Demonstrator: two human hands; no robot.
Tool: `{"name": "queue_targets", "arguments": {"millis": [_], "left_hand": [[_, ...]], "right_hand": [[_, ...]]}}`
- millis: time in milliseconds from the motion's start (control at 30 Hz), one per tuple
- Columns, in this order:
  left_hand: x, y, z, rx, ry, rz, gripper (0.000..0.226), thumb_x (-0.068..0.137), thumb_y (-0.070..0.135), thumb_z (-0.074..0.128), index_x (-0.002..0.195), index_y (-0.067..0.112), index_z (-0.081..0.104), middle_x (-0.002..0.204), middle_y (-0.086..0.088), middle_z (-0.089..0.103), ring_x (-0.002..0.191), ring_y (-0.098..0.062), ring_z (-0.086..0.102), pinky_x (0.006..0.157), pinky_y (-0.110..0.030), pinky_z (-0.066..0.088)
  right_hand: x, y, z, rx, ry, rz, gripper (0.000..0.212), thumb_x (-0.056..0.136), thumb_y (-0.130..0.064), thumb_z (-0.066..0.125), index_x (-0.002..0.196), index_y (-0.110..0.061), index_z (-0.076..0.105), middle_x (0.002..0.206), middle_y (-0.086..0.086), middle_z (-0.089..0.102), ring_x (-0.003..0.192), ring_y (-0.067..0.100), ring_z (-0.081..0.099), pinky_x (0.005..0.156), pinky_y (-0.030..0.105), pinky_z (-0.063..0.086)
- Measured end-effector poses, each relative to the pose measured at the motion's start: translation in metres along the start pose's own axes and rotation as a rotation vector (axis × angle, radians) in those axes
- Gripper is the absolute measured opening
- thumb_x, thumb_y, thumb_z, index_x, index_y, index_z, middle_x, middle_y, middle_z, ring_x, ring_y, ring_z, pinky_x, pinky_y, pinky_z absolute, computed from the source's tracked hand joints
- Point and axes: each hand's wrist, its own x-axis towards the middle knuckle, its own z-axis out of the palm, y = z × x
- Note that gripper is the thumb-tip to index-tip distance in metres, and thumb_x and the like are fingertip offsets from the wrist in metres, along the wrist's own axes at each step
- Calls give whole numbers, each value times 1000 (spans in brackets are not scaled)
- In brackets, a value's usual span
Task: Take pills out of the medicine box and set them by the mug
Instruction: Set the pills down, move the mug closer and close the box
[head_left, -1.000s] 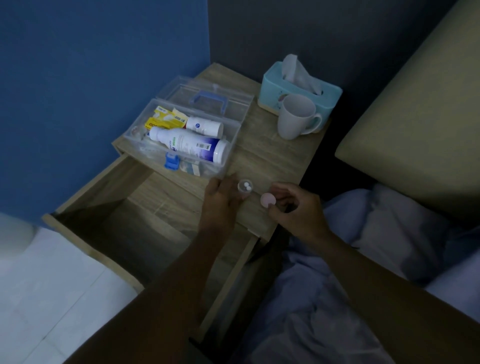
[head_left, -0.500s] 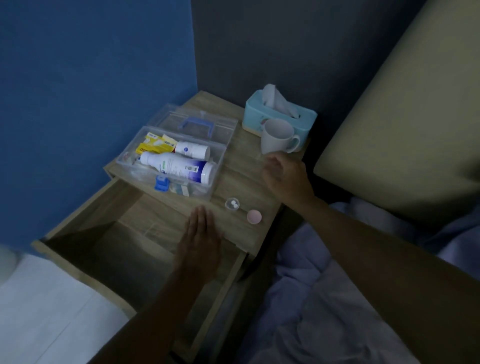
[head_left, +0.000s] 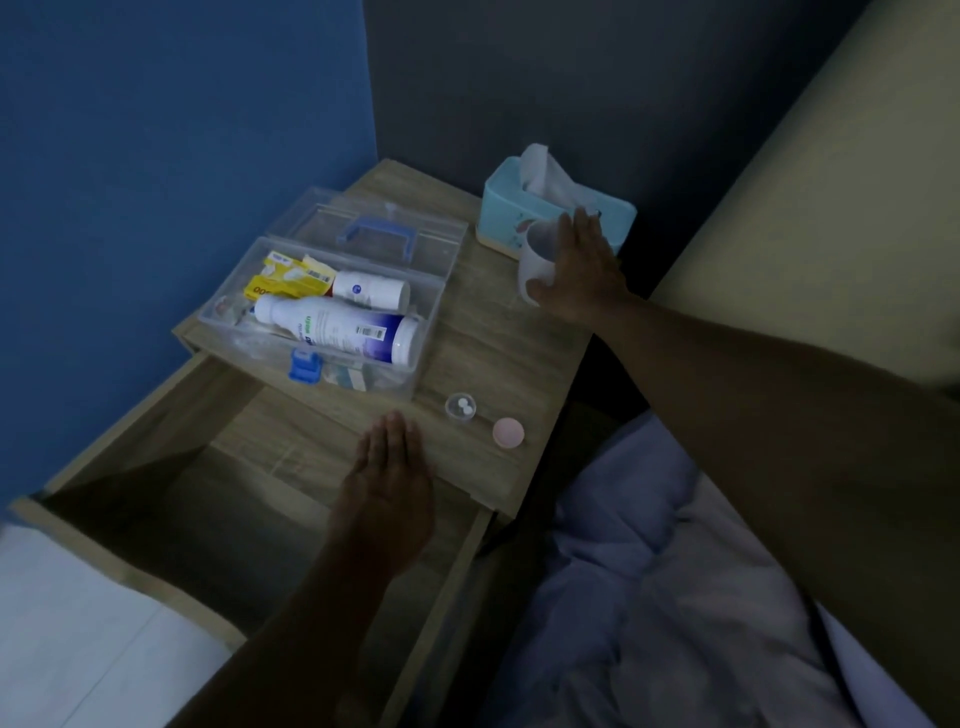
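The clear medicine box lies open on the wooden nightstand, holding a large white bottle, a small white bottle and a yellow carton. In front of it stands a tiny clear cup with two white pills inside, and its pink lid lies beside it. My right hand is wrapped over the white mug at the back, thumb on its near side, hiding most of it. My left hand hovers flat and empty over the nightstand's front edge.
A light blue tissue box sits right behind the mug. The nightstand's drawer is pulled out below my left arm. Crumpled bedding lies to the right, with a beige headboard above it. Blue wall on the left.
Both hands let go of the pill cup and pink lid, now standing on the nightstand. My right hand travelled back to the mug and closed over it; my left hand withdrew toward the drawer.
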Motion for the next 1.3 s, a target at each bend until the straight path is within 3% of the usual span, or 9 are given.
{"name": "queue_targets", "arguments": {"millis": [133,233,367,433,567,800,933,1167,1300], "left_hand": [[3,-3,5,91,3,19,59,90,24,35,124,-19,57,125,-43,55,115,-55,58,96,-62,48],[7,-8,12,40,-22,18,67,99,34,28,146,-14,29,148,-41,31,139,-51,35,115,-59,28],[8,-9,8,61,-94,48,65,93,35,34,129,-16,54,129,-41,54,119,-50,58,99,-60,47],[9,-8,7,47,-48,60,68,92,37,30,128,-16,55,128,-41,55,117,-49,60,99,-59,48],[9,-11,7,2,-72,10,71,98,40,17,149,-9,23,153,-35,27,143,-42,32,119,-51,23],[10,-4,-14,57,-181,-43,63,103,34,20,152,-5,16,159,-30,18,148,-36,22,122,-46,17],[10,-2,-20,63,-225,-35,64,103,35,22,153,-5,16,159,-29,19,148,-37,23,121,-47,18],[13,-3,-17,19,-230,-43,65,103,38,24,152,-5,18,158,-28,22,147,-36,25,121,-47,20],[13,-6,-12,-31,-200,-58,65,102,37,25,152,-4,19,158,-27,24,145,-35,28,120,-45,23]], "right_hand": [[9,4,2,-13,16,-58,91,85,-37,70,153,-3,18,159,20,22,148,36,19,120,45,22],[12,4,-2,34,12,-80,93,80,-33,76,151,-5,25,152,17,30,141,33,28,113,41,30],[5,0,-13,96,28,-137,97,61,-31,88,143,-11,40,137,12,40,128,30,40,104,42,41],[-4,-3,-17,153,31,-165,96,56,-34,90,139,-15,46,129,10,44,124,29,43,100,39,42],[-26,-9,-21,204,-32,-195,109,54,-42,93,146,-12,43,132,8,44,126,24,42,98,26,34],[-61,-21,-15,173,-49,-247,104,49,-49,92,139,-17,50,130,3,44,119,19,45,90,27,37],[-70,-24,-12,185,-88,-243,109,50,-46,94,142,-13,47,131,4,44,121,21,45,98,35,44],[-77,-24,-5,206,-110,-201,110,53,-46,93,146,-16,42,138,5,39,127,21,41,96,28,36],[-81,-29,-6,179,-119,-192,108,56,-44,92,147,-18,40,144,7,35,132,23,37,104,36,40]]}}
